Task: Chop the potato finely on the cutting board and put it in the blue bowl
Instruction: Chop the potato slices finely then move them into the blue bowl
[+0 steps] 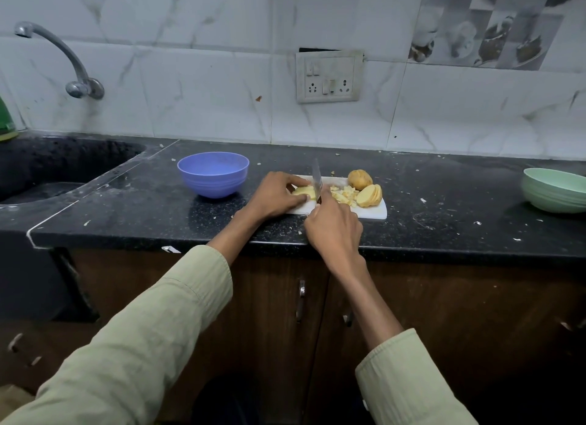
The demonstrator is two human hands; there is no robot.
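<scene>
right grip (pixel 333 231) clasps knife (pixel 316 179); left grip (pixel 279 194) pinches potato (pixel 302 192) on cutting board (pixel 377 210).

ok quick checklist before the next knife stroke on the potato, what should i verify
1. Potato piece pinned on the cutting board by the left hand: ok.
2. Left fingers away from the blade: not ok, they sit right beside the knife.
3. Right hand gripping the knife handle: ok.
4. Chopped bits and slices kept on the board: ok.
5. Blue bowl within reach, left of the board: ok.
6. Board steady on the counter: cannot tell.
</scene>
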